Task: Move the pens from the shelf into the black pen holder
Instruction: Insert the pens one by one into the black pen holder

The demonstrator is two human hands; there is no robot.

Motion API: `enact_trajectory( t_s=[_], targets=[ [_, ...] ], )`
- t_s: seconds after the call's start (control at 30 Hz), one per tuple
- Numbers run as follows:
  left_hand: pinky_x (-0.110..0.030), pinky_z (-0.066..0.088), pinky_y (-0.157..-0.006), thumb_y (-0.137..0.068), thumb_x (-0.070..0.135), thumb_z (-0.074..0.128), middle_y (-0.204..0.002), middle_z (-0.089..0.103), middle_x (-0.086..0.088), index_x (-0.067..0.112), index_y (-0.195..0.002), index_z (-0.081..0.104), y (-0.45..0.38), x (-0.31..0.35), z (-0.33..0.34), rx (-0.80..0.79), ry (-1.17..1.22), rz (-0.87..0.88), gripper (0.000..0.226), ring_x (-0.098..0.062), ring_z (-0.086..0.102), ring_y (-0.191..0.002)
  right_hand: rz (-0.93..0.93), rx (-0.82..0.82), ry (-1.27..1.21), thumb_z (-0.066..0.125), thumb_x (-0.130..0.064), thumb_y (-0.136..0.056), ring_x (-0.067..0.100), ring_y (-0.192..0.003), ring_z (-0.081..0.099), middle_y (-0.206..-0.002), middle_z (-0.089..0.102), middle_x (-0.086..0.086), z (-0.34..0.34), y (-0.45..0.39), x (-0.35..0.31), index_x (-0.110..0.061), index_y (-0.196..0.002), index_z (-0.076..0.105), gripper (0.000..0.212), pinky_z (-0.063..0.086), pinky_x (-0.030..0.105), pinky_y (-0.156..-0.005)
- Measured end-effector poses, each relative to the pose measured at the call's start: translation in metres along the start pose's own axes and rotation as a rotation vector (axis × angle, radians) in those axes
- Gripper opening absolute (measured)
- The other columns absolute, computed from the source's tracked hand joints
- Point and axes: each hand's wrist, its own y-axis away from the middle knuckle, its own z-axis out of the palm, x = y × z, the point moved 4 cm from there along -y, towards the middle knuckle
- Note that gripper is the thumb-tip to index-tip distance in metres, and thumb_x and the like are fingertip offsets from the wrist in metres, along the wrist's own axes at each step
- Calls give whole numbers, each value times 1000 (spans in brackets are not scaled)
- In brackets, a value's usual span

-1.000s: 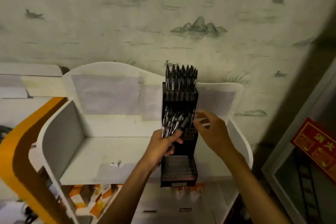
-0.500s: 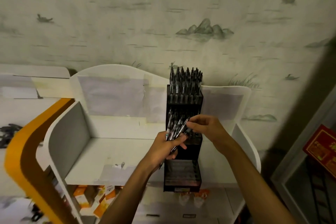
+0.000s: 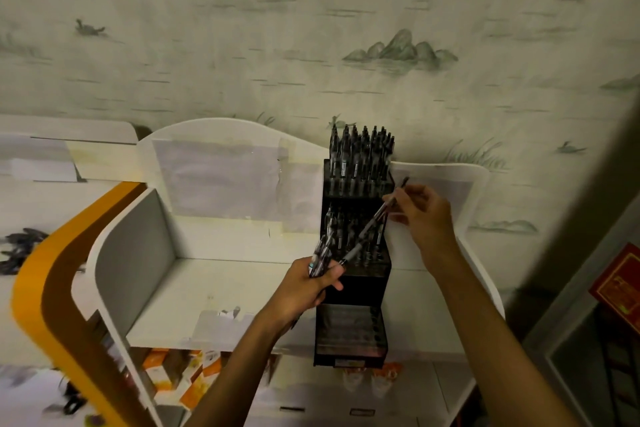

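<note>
A white curved-sided display shelf [image 3: 242, 288] stood against the pale wallpapered wall [image 3: 311, 45] printed with ducks and rocks, and on its right part rose the tall black stepped plastic pen holder [image 3: 356, 253], its far top tier packed with upright dark pens [image 3: 360, 152]. In front of the holder's middle tier, the left hand [image 3: 308, 288] gripped a bundle of dark pens [image 3: 320, 255]. The right hand [image 3: 422, 215], just right of the holder, pinched a single slanted dark pen [image 3: 367, 229] whose near tip lay close to the bundle.
</note>
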Motion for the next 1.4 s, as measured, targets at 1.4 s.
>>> enact_trajectory(
  t_s=[1.4],
  targets=[
    [-20, 30, -44, -98, 29, 60, -51, 50, 11, 5, -90, 67, 6, 23, -30, 210, -10, 49, 26, -6, 34, -46, -138, 13, 718, 82, -25, -78, 11, -58, 67, -63, 69, -2, -14, -1, 55, -13, -75, 72, 16, 58, 31, -66]
  ],
)
